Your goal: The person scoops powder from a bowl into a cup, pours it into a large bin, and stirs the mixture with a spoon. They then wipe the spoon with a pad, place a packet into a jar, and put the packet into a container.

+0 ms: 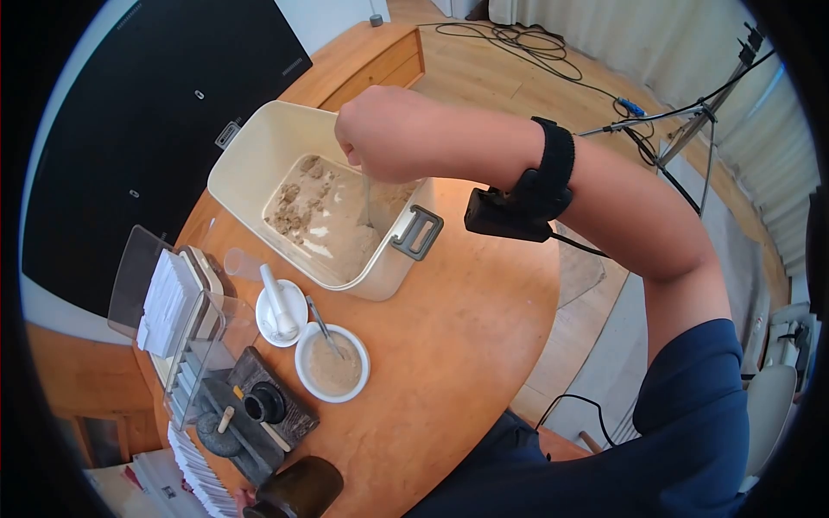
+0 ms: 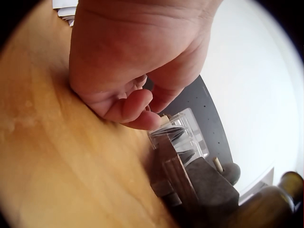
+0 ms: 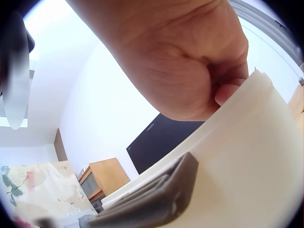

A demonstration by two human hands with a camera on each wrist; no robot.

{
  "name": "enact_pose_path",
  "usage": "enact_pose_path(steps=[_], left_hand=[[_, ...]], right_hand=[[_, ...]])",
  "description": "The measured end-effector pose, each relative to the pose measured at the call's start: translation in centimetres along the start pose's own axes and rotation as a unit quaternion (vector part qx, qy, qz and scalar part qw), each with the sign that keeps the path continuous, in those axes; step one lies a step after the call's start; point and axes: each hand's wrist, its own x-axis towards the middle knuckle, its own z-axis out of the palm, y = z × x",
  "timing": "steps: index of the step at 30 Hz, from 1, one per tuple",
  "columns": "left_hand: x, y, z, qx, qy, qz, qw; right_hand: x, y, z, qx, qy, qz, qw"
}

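My right hand [image 1: 380, 134] reaches over a deep cream bin [image 1: 246, 173] on the table. Its curled fingers grip the thin handle of a spoon-like utensil [image 1: 367, 197], whose lower end sits in the tan, sand-like powder [image 1: 345, 237]. In the right wrist view the bin's wall [image 3: 251, 152] partly hides those fingertips. My left hand [image 2: 142, 47] hangs low beside the wooden table, its fingers loosely curled with nothing showing between them. A white bowl [image 1: 367, 380] of similar powder stands near the bin, with a metal spoon [image 1: 318, 315] leaning in it.
A white pestle [image 1: 276, 298] lies in a small white dish [image 1: 262, 326] by a clear cup [image 1: 242, 263]. Stone pieces [image 1: 246, 445], a dark jar [image 1: 302, 488] and a clear box of papers [image 1: 168, 302] line the left edge. A grey latch [image 1: 418, 233] sticks out from the bin.
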Motion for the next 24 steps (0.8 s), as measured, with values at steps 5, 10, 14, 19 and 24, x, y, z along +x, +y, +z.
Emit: enact_pose_path(steps=[5,10,14,19,24], left_hand=[[3.8,-0.1,-3.8,-0.033,-0.064,-0.059,0.996],[1.0,-0.6,-0.2,0.036,0.03,0.0,0.999],[2.9,-1.3,-2.3,0.04,0.027,0.029,0.998],[1.5,-1.0,-1.0,0.041,0.02,0.039,0.998],[1.0,-0.8,-0.6,0.054,0.023,0.055,0.997]], right_hand=[[0.6,0.2,-0.3,0.031,0.039,0.05,0.998],[3.4,-0.6,-1.5,0.029,0.095,0.026,0.995],[6.5,-3.3,-2.1,-0.016,0.163,-0.072,0.984],[9.0,-6.5,-1.0,-0.06,0.118,-0.148,0.98],[8.0,-5.5,-1.4,-0.091,0.147,-0.168,0.971]])
